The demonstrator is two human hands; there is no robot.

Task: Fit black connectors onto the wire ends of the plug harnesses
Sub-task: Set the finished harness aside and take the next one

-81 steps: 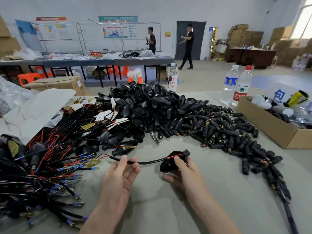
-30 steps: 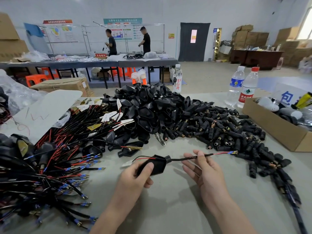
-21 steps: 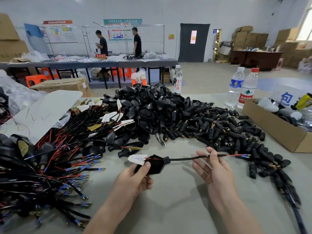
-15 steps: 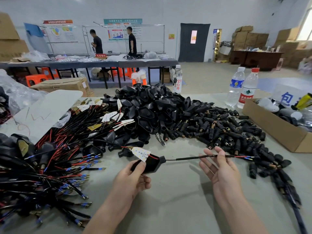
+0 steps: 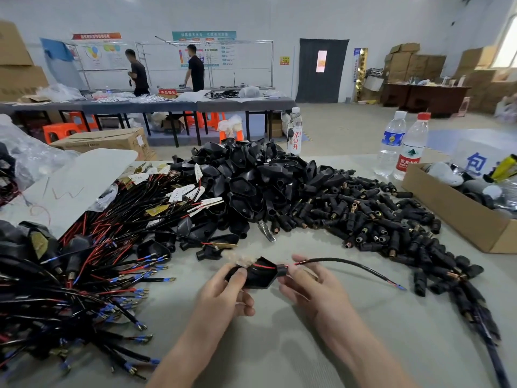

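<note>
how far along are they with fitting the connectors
Done: no fitted harness that I can pick out. In hand: the left hand and right hand hold one harness; its wire end has no connector yet. Left: the harness pile with bare blue terminals and the heap of loose connectors.

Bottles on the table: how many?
3. A bottle with red characters stands behind the black plug pile; a blue-labelled bottle and a red-capped bottle stand left of the cardboard box. Others may be hidden.

The room is bright, with daylight from the big window [image 5: 507,37] on the right. Edges bend and look soft.
</note>
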